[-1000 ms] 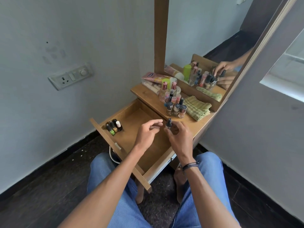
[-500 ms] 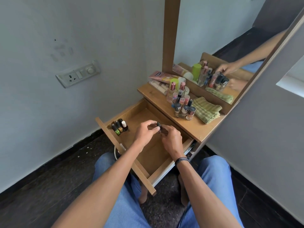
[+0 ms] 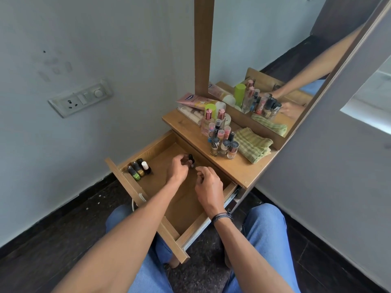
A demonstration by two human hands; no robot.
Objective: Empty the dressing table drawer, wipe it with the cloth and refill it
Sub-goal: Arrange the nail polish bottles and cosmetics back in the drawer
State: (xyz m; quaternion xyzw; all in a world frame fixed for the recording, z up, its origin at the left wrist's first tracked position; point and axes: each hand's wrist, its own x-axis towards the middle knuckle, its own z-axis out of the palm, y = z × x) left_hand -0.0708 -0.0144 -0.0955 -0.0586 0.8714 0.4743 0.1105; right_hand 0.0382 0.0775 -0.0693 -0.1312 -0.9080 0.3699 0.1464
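The wooden drawer (image 3: pixel 135 188) stands pulled out below the dressing table top (image 3: pixel 237 169). Several small nail polish bottles (image 3: pixel 139 168) stand in its far left corner. My left hand (image 3: pixel 177 168) pinches a dark-capped nail polish bottle (image 3: pixel 191 160) over the drawer's middle. My right hand (image 3: pixel 208 185) hovers just right of it, fingers loosely curled, holding nothing. A cluster of bottles (image 3: pixel 222 140) stands on the table top beside a folded green checked cloth (image 3: pixel 252 145).
A pink tube (image 3: pixel 194 101) and a green-capped bottle (image 3: pixel 210 109) lie at the back of the top, against the mirror (image 3: pixel 275 60). A wall socket (image 3: pixel 80 100) is on the left wall. My knees in blue jeans flank the drawer.
The bottle passed from my right hand to my left. Both hands came down from the table edge into the drawer, and my right hand let go.
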